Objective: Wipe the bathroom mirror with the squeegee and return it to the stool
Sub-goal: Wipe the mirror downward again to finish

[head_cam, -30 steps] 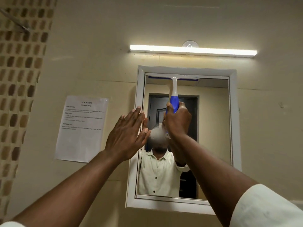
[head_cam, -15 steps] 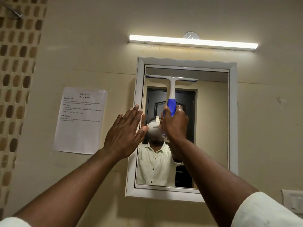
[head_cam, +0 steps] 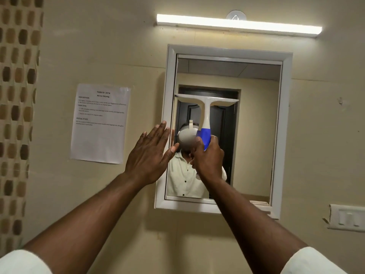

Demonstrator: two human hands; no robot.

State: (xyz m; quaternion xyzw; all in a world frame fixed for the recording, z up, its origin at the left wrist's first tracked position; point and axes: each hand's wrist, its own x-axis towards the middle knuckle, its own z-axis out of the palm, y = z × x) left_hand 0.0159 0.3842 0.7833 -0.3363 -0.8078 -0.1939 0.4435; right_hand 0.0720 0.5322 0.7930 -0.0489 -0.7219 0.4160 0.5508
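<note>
Fingers of the right hand (head_cam: 209, 161) are curled tightly around the blue lower grip of the white plastic T-shaped squeegee (head_cam: 206, 113), thumb on the left side of the handle. That forearm rises from the lower right, wrist straight, a cream sleeve cuff (head_cam: 312, 262) at the near edge. Squeegee handle stands nearly upright; its blade bar lies level against the glass of the white-framed rectangular wall mirror (head_cam: 284, 123), at about mid-height. Left end of the blade sits just beside the left inner frame edge; its right end stops near the middle of the glass, leaving the right part of the pane open. Glass above the blade and below the gripping hand is unobstructed down to the bottom frame rail.

Left hand (head_cam: 150, 155) is raised flat, palm toward the wall, fingers extended and held close together, thumb angled out to the right. It overlaps the left frame rail; contact cannot be confirmed.

A printed paper sheet (head_cam: 100, 123) is fixed to the beige wall (head_cam: 98, 46) left of the mirror. A lit tube lamp (head_cam: 237, 24) runs above the frame. A white switch plate (head_cam: 347, 218) sits at lower right.
</note>
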